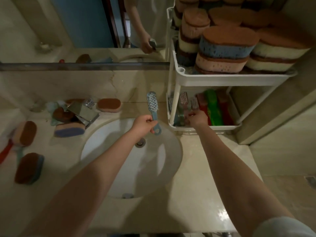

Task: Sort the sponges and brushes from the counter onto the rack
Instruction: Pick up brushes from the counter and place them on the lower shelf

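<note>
My left hand (pixel 144 124) grips a light blue brush (pixel 153 106) by its handle and holds it upright over the sink (pixel 172 151). My right hand (pixel 196 118) reaches into the lower shelf of the white rack (pixel 205 128) and closes on a pink brush (pixel 183 103) among other brushes standing there. Red and green brushes (pixel 213 108) lie beside it on that shelf. The upper shelf (pixel 230 76) carries stacked sponges (pixel 225 48). On the counter at the left lie several sponges (pixel 109 104) (pixel 69 130) (pixel 29 168) and a red-handled brush (pixel 5 151).
A chrome faucet (pixel 83 113) stands behind the sink with a cloth and sponge around it. A mirror (pixel 82 23) runs along the back wall above a metal ledge. The counter's front edge is near the bottom of the view.
</note>
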`<act>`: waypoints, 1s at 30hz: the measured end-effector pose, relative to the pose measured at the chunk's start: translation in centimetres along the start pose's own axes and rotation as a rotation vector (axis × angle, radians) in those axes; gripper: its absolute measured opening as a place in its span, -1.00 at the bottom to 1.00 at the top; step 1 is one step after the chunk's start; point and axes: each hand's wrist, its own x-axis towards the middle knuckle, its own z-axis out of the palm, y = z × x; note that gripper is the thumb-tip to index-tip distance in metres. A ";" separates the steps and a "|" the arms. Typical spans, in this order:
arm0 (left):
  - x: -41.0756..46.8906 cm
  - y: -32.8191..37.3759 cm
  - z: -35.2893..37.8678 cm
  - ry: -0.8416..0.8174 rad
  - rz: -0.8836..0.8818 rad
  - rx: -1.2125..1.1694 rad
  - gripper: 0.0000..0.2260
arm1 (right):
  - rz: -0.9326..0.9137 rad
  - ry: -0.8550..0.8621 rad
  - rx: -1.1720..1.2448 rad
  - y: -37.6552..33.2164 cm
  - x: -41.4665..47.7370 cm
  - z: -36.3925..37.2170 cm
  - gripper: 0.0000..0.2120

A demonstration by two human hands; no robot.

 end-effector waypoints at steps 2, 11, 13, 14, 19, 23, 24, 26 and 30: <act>0.2 -0.2 -0.2 0.017 -0.006 0.004 -0.78 | 0.019 -0.012 -0.084 -0.2 1.1 0.3 -0.79; -0.3 -1.0 -0.1 0.021 0.002 0.020 -0.78 | -0.044 -0.078 -0.328 -0.4 1.3 1.3 -0.87; -0.5 -1.1 0.0 0.017 0.013 0.017 -0.77 | -0.065 -0.072 -0.376 -0.4 1.1 1.2 -0.86; -0.6 -1.1 0.1 0.015 0.017 0.013 -0.76 | -0.077 -0.068 -0.391 -0.4 1.1 1.2 -0.84; -1.3 -1.2 0.9 0.003 0.057 0.032 -0.80 | -0.178 0.035 -0.271 -0.2 0.2 0.8 -0.80; -2.2 -0.8 2.6 -0.071 0.125 0.107 -0.92 | -0.199 0.095 0.139 1.3 -1.8 -0.3 -0.83; -2.3 -0.6 3.3 -0.084 0.147 0.119 -0.91 | -0.191 0.072 0.223 1.8 -2.4 -0.6 -0.85; -2.3 0.5 4.5 -0.099 0.187 0.141 -0.92 | -0.152 -0.022 0.359 2.9 -3.7 -1.6 -0.86; -1.8 4.1 6.8 -0.113 0.248 0.138 -0.87 | -0.107 -0.216 0.369 4.4 -5.5 -4.1 -0.85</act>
